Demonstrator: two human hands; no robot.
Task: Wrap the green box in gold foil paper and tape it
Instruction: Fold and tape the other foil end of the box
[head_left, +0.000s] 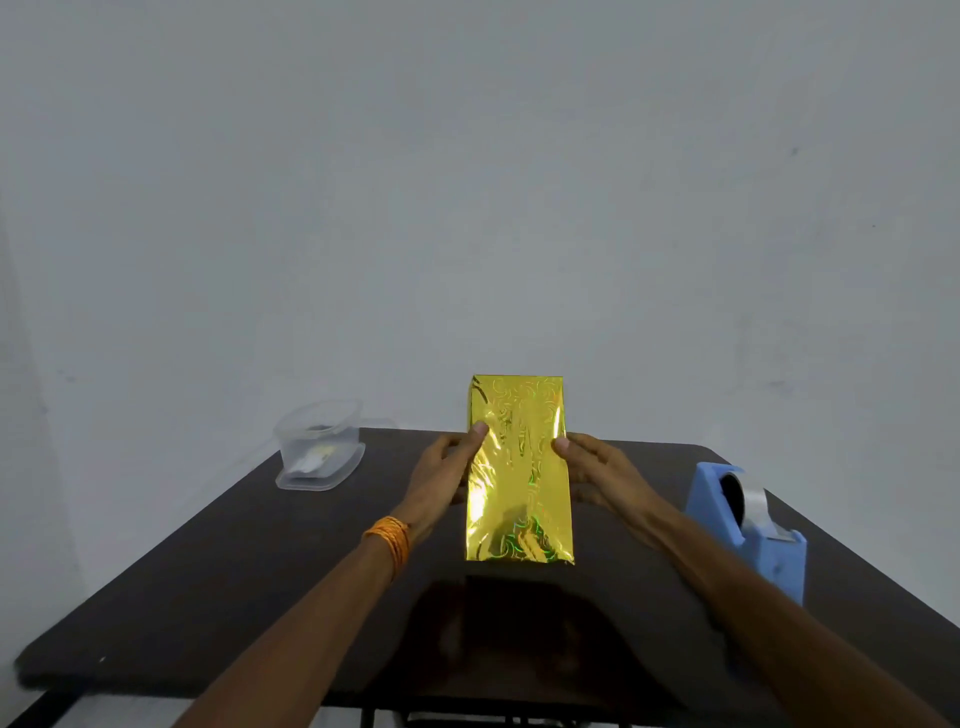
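Head view: the green box (519, 467) is held between both hands over the middle of the dark table (234, 571), long side running away from the camera. No green cardboard shows. The face toward the camera is fully covered by gold foil paper (511, 410), a bit crinkled but lying flat, with square corners at the far end. I can't tell whether the near end rests on the tabletop or hangs just above it.

Left hand (441, 478) grips the left long edge, thumb pressed on the front face, remaining fingers behind the box and hidden. Right hand (602, 478) mirrors it on the right edge: thumb tip on the foil, fingers curled round the back. Orange thread band (389, 538) on the left wrist.

Blue tape dispenser (748, 519) sits to the right, near the right forearm and apart from the box, with a strip of tape hanging ready. Clear plastic container (319, 447) is at the far left of the table; its contents are too blurry to name.

Progress, my read: wrapping looks essentially done, likely the final check. No tape or seam is visible on this face, and the back and end flaps are out of sight, so taping is unconfirmed. Remaining work, if any: secure loose flaps, set it down.
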